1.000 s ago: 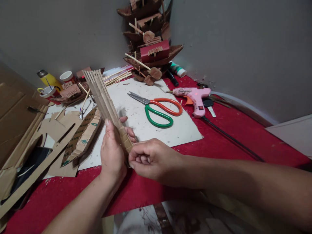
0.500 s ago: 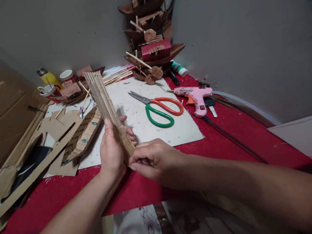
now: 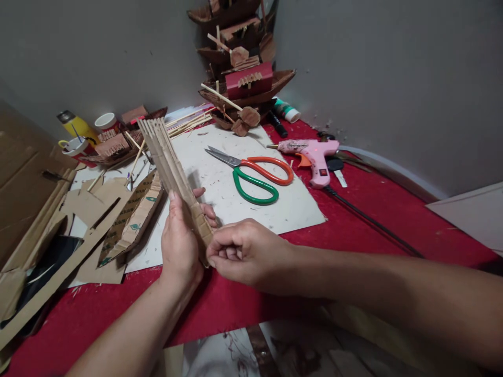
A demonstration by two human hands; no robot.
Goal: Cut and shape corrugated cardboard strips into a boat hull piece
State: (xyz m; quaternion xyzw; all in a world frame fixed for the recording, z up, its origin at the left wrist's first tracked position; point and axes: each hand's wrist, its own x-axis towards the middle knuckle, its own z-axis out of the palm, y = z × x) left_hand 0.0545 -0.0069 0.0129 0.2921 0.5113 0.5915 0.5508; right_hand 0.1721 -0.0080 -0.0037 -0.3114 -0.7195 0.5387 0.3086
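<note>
A long, ribbed strip of brown cardboard (image 3: 170, 162) stands tilted above the table's near side. My left hand (image 3: 181, 238) is wrapped round its lower part, thumb in front and fingertips showing behind. At the bottom end, my right hand (image 3: 243, 254) pinches the cardboard's edge between thumb and curled fingers. Beyond the hands, scissors (image 3: 251, 175) with one orange and one green handle lie on a white sheet (image 3: 298, 217). To the left rests a boat-shaped cardboard piece (image 3: 133, 222) with printed marks.
A pink glue gun (image 3: 314, 152) lies at right, its black cord (image 3: 373, 222) trailing forward over the red tabletop (image 3: 220, 303). Cardboard model boats (image 3: 247, 89) are stacked at the back. Cups (image 3: 106, 121), a yellow bottle (image 3: 74, 125) and cardboard scraps (image 3: 63, 267) crowd the left.
The view has shifted slightly, moving the background a little left. Both hands keep their hold on the ribbed cardboard, with hardly any movement of their own.
</note>
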